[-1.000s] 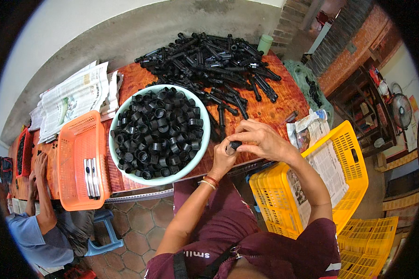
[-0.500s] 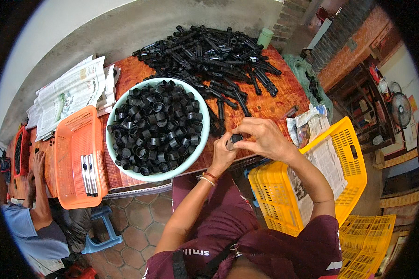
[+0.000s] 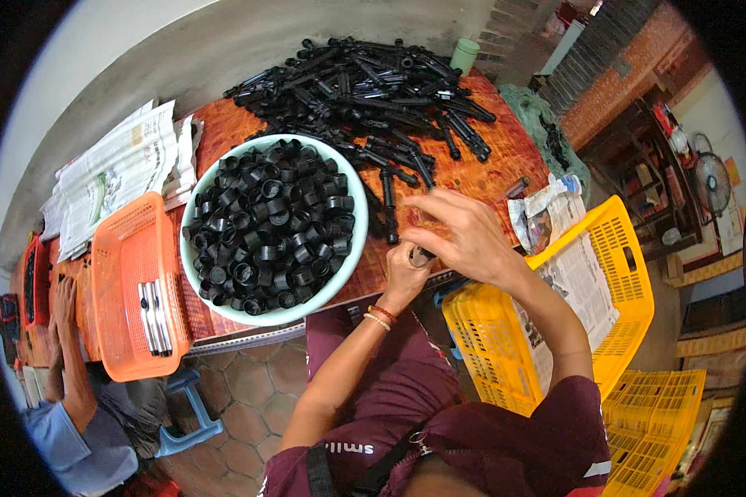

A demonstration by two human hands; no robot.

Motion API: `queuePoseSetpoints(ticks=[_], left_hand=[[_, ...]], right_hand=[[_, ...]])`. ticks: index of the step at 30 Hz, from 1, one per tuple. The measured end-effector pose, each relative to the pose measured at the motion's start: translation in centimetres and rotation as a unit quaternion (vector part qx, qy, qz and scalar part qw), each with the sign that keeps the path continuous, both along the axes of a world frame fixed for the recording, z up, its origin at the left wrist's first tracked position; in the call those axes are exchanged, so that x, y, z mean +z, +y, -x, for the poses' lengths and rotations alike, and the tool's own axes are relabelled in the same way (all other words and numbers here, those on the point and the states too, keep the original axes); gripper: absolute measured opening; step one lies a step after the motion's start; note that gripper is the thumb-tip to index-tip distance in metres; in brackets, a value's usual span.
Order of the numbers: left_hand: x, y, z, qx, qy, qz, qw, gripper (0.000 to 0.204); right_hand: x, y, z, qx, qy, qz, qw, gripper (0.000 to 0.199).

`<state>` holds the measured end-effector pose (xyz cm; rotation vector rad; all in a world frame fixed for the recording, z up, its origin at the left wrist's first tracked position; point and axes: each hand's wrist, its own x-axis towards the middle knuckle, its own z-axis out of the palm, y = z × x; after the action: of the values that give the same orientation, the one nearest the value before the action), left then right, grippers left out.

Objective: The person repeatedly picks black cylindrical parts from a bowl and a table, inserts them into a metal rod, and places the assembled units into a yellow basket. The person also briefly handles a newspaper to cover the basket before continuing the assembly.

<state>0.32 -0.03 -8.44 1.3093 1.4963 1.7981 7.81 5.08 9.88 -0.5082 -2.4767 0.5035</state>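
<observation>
- Table (image 3: 481, 178): reddish-brown patterned top, carrying everything listed, lying under both hands.
- Pale green bowl (image 3: 350, 265) of black caps: sitting just left of the left hand (image 3: 406, 269).
- Heap of black tubes (image 3: 365, 91): lying beyond the right hand (image 3: 464, 236).
- Orange basket (image 3: 128, 286): resting far left of the hands, overhanging the near edge.
- Newspapers (image 3: 112, 178): lying far left, beyond the basket.
- Green cup (image 3: 464, 55): standing at the far edge.

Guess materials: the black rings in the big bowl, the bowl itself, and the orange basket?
Small black ring caps: likely moulded plastic, uniform shape, dull sheen. Round pale green bowl: probably plastic or enamel; the smooth glossy rim leaves it open. Orange rectangular basket: plastic, with a moulded lattice wall and saturated colour.
</observation>
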Motion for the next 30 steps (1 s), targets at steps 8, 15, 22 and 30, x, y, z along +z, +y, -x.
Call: queuePoseSetpoints(ticks=[8, 15, 22, 30], left_hand=[[-0.9, -0.3, 0.0, -0.024, -0.040, -0.061, 0.997, 0.025], [-2.2, -0.6, 0.3, -0.061, -0.041, -0.030, 0.997, 0.025], [-1.9, -0.9, 1.7, -0.097, -0.048, -0.004, 0.994, 0.026], [-1.7, -0.9, 2.7, -0.123, -0.054, 0.015, 0.991, 0.026]], right_hand=[[-3.1, 0.3, 4.9, 0.146, -0.274, 0.020, 0.950, 0.051], [-4.4, 0.6, 5.1, 0.127, -0.276, 0.024, 0.952, 0.056], [-5.7, 0.9, 4.9, 0.126, -0.238, 0.010, 0.963, 0.055], [-4.6, 1.1, 4.9, 0.132, -0.247, 0.060, 0.958, 0.052]])
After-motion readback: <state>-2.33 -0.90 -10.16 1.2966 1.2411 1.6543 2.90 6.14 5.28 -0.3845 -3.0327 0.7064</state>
